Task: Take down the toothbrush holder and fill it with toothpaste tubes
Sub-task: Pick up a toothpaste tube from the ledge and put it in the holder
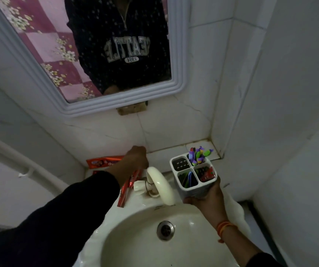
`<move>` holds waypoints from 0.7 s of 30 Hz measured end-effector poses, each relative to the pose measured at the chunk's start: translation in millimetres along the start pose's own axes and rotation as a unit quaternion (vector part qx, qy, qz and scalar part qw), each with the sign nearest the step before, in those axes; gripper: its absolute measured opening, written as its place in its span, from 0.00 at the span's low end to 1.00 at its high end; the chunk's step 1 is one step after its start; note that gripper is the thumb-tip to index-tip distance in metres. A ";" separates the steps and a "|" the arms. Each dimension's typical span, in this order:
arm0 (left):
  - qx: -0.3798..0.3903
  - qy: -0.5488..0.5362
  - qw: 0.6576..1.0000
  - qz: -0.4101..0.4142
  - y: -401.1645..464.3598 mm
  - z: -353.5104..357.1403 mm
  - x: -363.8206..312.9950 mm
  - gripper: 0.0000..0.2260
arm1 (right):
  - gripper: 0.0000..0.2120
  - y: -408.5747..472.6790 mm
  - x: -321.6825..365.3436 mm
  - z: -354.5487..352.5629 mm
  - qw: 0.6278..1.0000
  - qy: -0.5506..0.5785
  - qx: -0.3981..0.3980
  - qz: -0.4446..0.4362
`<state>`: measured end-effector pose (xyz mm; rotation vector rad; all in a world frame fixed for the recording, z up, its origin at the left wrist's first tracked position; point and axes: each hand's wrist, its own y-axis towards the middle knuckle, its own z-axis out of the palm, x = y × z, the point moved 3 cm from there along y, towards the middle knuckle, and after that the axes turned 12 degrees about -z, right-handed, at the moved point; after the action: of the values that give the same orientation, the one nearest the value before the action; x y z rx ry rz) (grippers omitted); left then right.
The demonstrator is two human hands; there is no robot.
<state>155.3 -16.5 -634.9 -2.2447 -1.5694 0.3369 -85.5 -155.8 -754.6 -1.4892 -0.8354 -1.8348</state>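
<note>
My right hand (205,197) grips a white toothbrush holder (195,186) with four compartments from below, holding it over the right rim of the sink. Colourful toothbrushes (200,153) stick out of its far compartment, and a red toothpaste tube (206,173) sits in the right one. My left hand (136,158) is closed on a red toothpaste tube (126,186) that hangs down beside the tap. Another orange-red toothpaste box (101,162) lies on the ledge behind my left wrist, partly hidden.
A cream curved tap (161,185) stands between my hands over the white sink (135,237) with its metal drain (165,230). A framed mirror (116,54) hangs above. White tiled walls close in on the right, with a tiled ledge (174,151) behind the tap.
</note>
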 end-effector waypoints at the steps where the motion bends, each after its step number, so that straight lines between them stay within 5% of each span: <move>1: -0.010 -0.006 1.000 -0.004 6.8 9.3 5.4 0.16 | 0.64 -1.3 1.4 -1.4 1.000 -0.001 0.002 0.007; 6: -0.035 -0.050 0.998 -0.018 18.9 28.0 10.4 0.12 | 0.50 -8.4 -0.9 -5.6 0.979 -0.206 -0.010 0.008; 9: -0.051 -0.090 0.995 -0.006 12.6 16.0 0.7 0.14 | 0.52 -6.8 2.1 -4.7 0.993 -0.121 -0.008 -0.004; 11: -0.059 -0.137 0.989 0.026 2.6 0.5 -9.9 0.17 | 0.44 -4.0 1.7 -4.7 0.999 -0.013 -0.029 0.014; 13: -0.044 -0.172 0.982 0.062 -12.5 -21.4 -23.1 0.19 | 0.38 -2.8 7.8 -1.8 0.997 -0.070 -0.030 -0.006; 21: -0.063 -0.074 0.972 0.213 -124.5 -127.0 -90.5 0.11 | 0.47 -7.6 9.9 -5.6 0.985 -0.170 0.005 -0.013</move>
<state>69.7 -84.9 -468.1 -2.7073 -1.1876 0.5441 -96.4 -156.4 -746.5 -1.8229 -1.0248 -1.6119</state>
